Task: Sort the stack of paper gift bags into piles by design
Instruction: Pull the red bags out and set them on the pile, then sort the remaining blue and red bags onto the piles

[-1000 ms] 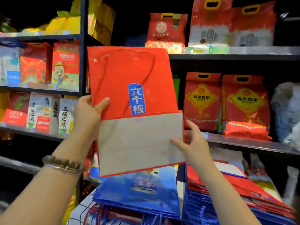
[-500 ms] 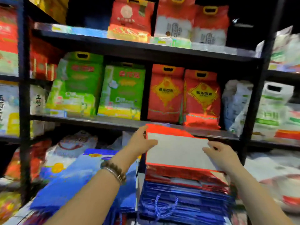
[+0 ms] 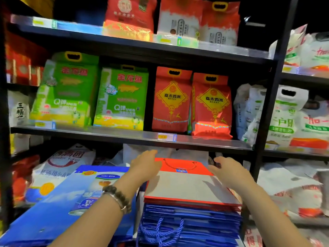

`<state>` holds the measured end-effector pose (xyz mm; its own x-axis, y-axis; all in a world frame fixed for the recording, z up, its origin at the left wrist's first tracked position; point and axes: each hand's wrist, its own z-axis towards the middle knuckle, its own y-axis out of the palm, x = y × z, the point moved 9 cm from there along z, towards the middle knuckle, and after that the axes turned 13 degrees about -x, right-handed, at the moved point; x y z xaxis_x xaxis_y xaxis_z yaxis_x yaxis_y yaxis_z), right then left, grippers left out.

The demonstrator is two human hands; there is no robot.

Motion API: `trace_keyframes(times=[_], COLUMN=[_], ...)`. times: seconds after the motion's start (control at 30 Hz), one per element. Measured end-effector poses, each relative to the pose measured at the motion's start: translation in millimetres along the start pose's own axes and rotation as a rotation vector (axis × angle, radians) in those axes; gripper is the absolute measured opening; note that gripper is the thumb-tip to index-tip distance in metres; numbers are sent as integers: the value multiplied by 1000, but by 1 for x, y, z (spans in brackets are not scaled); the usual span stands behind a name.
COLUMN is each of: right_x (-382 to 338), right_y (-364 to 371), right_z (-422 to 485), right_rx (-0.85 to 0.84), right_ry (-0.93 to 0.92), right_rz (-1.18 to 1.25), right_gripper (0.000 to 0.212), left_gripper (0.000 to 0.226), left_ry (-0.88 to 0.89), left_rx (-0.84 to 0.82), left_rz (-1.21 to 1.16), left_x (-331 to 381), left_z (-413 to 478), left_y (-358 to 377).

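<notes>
Bag: red-and-grey gift bag (image 3: 188,186) lies flat on top of the right stack (image 3: 192,221), cord handle toward the shelf (image 3: 124,135).
Left hand: left hand (image 3: 144,166) at the bag's far left corner; fingers straight and loosely apart, clamped on nothing.
Right hand: right hand (image 3: 229,173) at the far right corner; fingers likewise relaxed and apart. Contact with the paper cannot be confirmed.
Right stack: a few red layers over many blue ones.
Left pile: blue scenic-print bags (image 3: 74,196), just beside the stack.
Progress (judged): partial. Two designs share one stack, so the red and blue layers remain to be separated.
</notes>
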<state>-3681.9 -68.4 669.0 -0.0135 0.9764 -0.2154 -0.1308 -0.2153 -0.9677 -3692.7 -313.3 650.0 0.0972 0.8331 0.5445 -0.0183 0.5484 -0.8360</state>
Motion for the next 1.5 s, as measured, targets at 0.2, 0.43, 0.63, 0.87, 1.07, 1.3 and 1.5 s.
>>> trace_keyframes(times=[0.2, 0.43, 0.63, 0.87, 1.07, 1.3, 1.5], right_x=[-47, -23, -27, -26, -48, -151, -233], right_y=[83, 159, 163, 158, 90, 14, 96], right_z=[45, 38, 31, 32, 19, -42, -109], right_rx=[-339, -636, -741, -699, -413, -29, -282], right_ry=[-153, 5, -24, 2, -106, -533, -639], right_rz=[-144, -137, -119, -131, -231, 52, -35], right_gripper=[33, 56, 62, 65, 52, 29, 30], left_gripper=[57, 86, 70, 48, 38, 34, 46], left_ry=[47, -87, -202, -10, 223, -83, -398], left_rx=[-375, -656, -602, -557, 64, 78, 131], left_rz=[421, 264, 315, 206, -177, 121, 308], left_x=[24, -29, -46, -4, 26, -102, -181], left_z=[33, 52, 53, 29, -25, -108, -172], left_y=[86, 161, 154, 136, 22, -19, -8])
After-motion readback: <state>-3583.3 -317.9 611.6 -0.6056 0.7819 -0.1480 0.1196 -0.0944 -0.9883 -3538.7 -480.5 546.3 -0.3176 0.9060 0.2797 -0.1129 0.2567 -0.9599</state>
